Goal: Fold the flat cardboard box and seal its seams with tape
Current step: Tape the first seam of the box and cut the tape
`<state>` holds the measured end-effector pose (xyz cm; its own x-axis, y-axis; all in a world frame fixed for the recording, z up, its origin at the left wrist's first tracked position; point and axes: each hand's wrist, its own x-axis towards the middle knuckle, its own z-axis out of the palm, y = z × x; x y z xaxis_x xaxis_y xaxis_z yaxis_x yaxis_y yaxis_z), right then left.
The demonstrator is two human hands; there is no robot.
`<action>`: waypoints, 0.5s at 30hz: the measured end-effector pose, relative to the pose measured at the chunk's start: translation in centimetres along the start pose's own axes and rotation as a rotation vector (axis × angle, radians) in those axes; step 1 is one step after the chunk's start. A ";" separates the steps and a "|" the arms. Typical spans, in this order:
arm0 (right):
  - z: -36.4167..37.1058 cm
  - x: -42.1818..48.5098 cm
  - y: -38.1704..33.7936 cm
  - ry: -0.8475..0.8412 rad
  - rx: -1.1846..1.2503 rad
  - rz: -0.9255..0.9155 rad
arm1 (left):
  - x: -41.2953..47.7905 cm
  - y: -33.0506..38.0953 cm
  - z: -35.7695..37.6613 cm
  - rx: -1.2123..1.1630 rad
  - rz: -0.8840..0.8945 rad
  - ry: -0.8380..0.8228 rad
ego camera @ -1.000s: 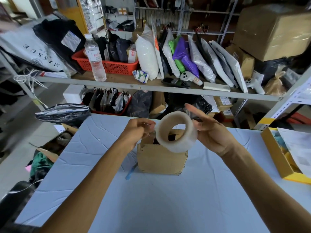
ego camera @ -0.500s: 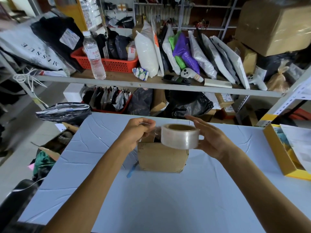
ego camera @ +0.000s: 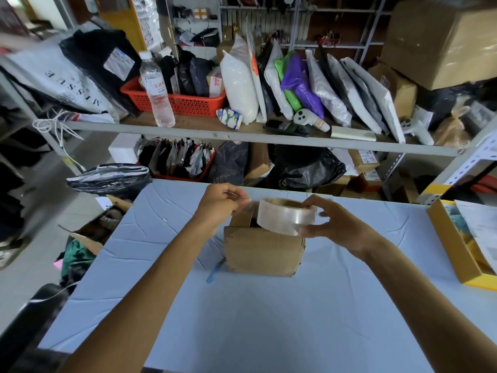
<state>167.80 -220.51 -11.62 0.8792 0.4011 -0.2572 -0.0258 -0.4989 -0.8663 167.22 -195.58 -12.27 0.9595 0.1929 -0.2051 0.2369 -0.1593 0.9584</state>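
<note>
— While it sits mid-frame on the pale blue worktop (ego camera: 242,319), how does the cardboard box (ego camera: 262,251) look?
— Brown, standing upright, with one flap raised at its top left.
— And the hands?
— Right hand (ego camera: 338,224) grips the clear tape roll (ego camera: 285,219) just above the box; left hand (ego camera: 220,203) pinches the tape's free end.
— Anything unclear?
— The roll hides the box's upper right; the pulled strip barely shows.
— Since a second ago?
— The roll stood on edge then; now it lies flat, core upward.

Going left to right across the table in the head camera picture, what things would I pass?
First a crinkly black-and-silver bag, then the left hand, roll of clear tape, right hand, yellow box at the table's right edge.
</note>
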 end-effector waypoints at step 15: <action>-0.5 1.0 -0.3 0.452 -0.705 -0.183 | 0.8 -2.1 -1.5 0.172 0.226 0.267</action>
<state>168.88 -220.37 -11.43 0.9499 0.2512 0.1858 0.3046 -0.8774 -0.3707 167.23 -193.61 -14.19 0.9226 0.3758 0.0875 0.0681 -0.3818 0.9218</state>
